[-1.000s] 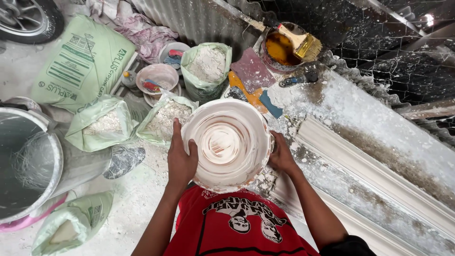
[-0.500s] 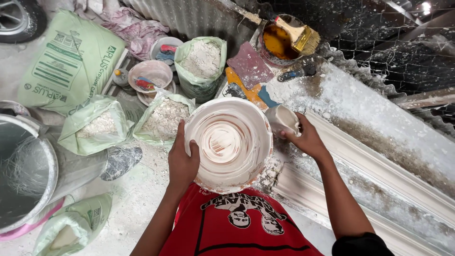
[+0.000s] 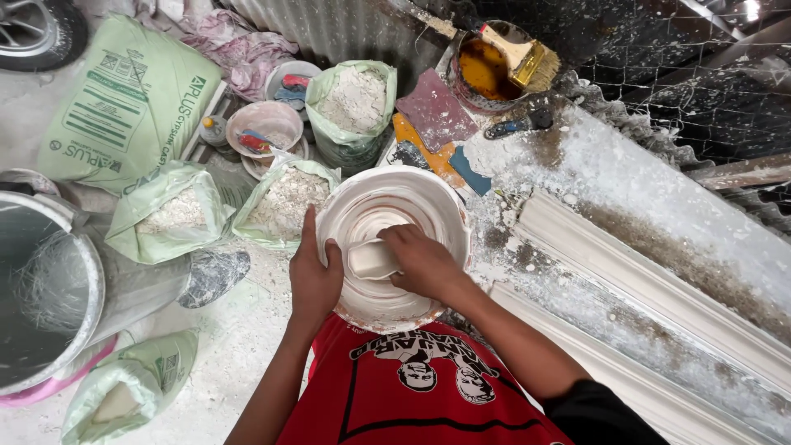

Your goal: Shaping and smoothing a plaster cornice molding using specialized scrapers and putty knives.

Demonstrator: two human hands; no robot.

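Observation:
A round white plaster mould with concentric rings rests in front of me, above my red shirt. My left hand grips its left rim, thumb over the edge. My right hand lies inside the mould and holds a small white scraper flat against the ringed surface.
Open green bags of white powder stand to the left and behind. A large metal drum is at far left. A tin with a brush sits at the back. A plaster-dusted table with a long white cornice moulding runs to the right.
My right hand left the mould's right rim, picked up the small white scraper from beside it, and brought it into the mould. My left hand has stayed on the left rim.

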